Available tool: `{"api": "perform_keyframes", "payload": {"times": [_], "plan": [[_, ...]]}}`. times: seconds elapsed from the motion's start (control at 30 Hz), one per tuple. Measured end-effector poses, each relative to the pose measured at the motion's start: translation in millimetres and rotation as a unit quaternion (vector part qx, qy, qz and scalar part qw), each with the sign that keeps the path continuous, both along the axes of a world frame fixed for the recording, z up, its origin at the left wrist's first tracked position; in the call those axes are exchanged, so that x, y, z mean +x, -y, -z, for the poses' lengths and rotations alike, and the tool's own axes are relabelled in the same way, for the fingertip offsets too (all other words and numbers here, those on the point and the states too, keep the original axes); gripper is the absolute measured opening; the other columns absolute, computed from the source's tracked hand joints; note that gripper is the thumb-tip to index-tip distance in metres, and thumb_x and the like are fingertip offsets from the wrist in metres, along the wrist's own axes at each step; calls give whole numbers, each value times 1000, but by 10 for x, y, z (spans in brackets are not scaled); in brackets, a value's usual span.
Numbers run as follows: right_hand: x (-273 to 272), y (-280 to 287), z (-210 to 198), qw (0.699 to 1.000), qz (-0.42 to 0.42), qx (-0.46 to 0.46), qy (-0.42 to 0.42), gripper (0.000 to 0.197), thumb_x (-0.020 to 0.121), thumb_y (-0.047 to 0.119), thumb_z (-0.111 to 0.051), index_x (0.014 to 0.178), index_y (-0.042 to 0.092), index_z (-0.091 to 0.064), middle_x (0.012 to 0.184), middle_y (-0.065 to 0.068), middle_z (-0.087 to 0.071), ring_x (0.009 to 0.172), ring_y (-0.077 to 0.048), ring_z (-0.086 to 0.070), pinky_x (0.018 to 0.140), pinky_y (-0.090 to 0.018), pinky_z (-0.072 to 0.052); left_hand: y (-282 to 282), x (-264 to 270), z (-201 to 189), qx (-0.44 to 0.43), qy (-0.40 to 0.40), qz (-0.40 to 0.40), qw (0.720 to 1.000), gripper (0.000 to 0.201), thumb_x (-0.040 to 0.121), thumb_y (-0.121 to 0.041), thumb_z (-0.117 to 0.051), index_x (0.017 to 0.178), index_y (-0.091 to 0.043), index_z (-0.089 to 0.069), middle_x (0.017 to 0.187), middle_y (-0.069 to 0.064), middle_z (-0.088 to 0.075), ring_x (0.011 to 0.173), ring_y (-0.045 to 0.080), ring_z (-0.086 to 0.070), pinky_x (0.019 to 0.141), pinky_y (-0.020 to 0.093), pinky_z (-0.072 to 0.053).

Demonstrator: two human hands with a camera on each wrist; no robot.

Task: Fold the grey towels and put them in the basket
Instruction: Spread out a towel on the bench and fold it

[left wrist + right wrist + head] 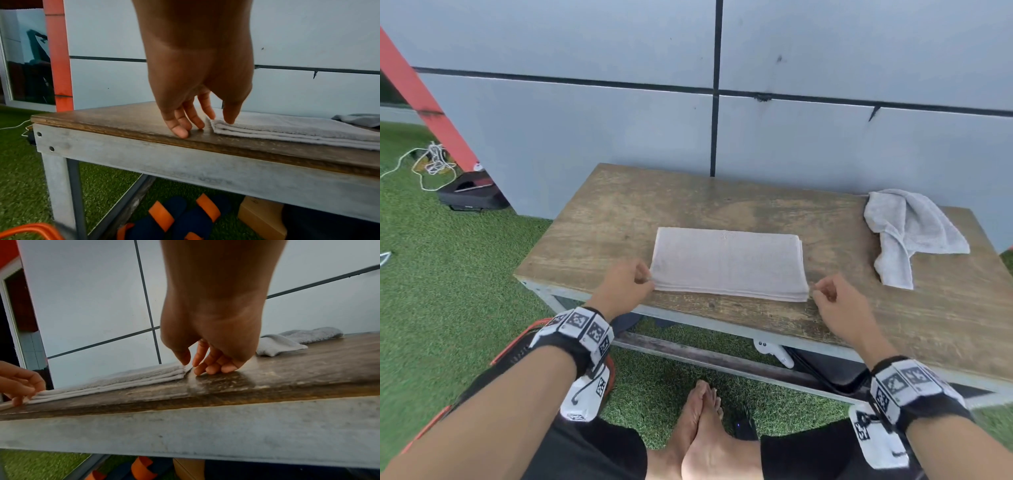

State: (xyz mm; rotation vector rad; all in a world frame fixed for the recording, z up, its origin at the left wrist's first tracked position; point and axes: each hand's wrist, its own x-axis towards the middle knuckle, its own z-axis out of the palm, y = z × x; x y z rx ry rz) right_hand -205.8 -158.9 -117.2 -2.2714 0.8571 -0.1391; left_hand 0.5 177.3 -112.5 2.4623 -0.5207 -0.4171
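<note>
The folded towel [729, 263] lies near the table's [599, 219] front edge. Left hand [625, 286] and right hand [837, 305] each pinch one near corner; lift both together, keeping the layers aligned.

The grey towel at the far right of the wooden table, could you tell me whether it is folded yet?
Not folded: the grey towel lies crumpled in a loose heap on the wooden table.
</note>
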Motion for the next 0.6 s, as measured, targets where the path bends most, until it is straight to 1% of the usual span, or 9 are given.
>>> {"api": "perform_keyframes", "payload": {"times": [0.07,0.13,0.17,0.23,0.3,0.37,0.47,0.53,0.6], "plan": [[51,-6,45,999,4,-31,-15,22,101,36,-54,107,16,-58,92,3,-66,80,-16,-62,67,-30,-46,83,-13,-20,17,16,-27,999,22,96,-38,-63,101,-17,-58,96,-4,-60,91,17,-61,71,30,-51],[105,-11,67,998,1,-52,-39,26,101,44,-53,105,18,-57,95,3,-65,87,-19,-62,75,-33,-48,162,-40,-56,53,37,-35,997,25,97,-40,-58,91,-16,-57,88,1,-59,81,20,-59,74,31,-50],[125,-16,69,997,-2,-59,-48,26,100,45,-53,104,20,-57,95,3,-64,88,-19,-61,76,-34,-48,195,-53,-67,66,43,-41,996,25,98,-40,-57,87,-17,-56,86,2,-59,79,21,-59,74,31,-49],[151,-20,72,997,0,-63,-54,25,99,46,-54,100,21,-57,93,6,-63,87,-17,-60,75,-34,-48,239,-66,-86,76,43,-55,995,27,98,-38,-57,78,-21,-53,83,2,-59,76,22,-60,68,30,-50],[158,-30,55,998,8,-53,-45,20,98,42,-56,96,22,-58,91,7,-63,83,-14,-59,73,-33,-48,275,-82,-109,73,42,-69,994,36,98,-35,-58,67,-24,-44,77,1,-58,69,20,-56,60,28,-45],[143,-43,27,999,17,-35,-21,15,98,34,-58,93,20,-59,89,6,-63,79,-13,-59,71,-33,-47,297,-94,-131,50,36,-97,993,30,97,-33,-60,72,-20,-49,75,-1,-64,66,19,-60,58,27,-45],[115,-61,-24,999,33,-21,27,15,97,28,-58,86,18,-59,82,0,-66,71,-18,-62,65,-33,-50,288,-120,-175,-7,31,-131,991,16,95,-28,-62,84,-18,-55,77,2,-65,65,16,-60,58,28,-45],[94,-74,-58,998,40,-16,52,17,96,24,-57,82,15,-58,77,-4,-66,63,-19,-57,60,-33,-47,258,-114,-195,-34,30,-144,989,13,93,-24,-63,87,-15,-57,76,3,-64,62,14,-57,56,26,-43],[64,-91,-84,997,40,-15,61,18,94,23,-58,79,12,-58,73,-5,-64,60,-19,-53,58,-32,-44,227,-107,-200,-40,28,-147,988,13,92,-23,-65,88,-12,-58,76,3,-64,62,13,-55,54,24,-40]]}}
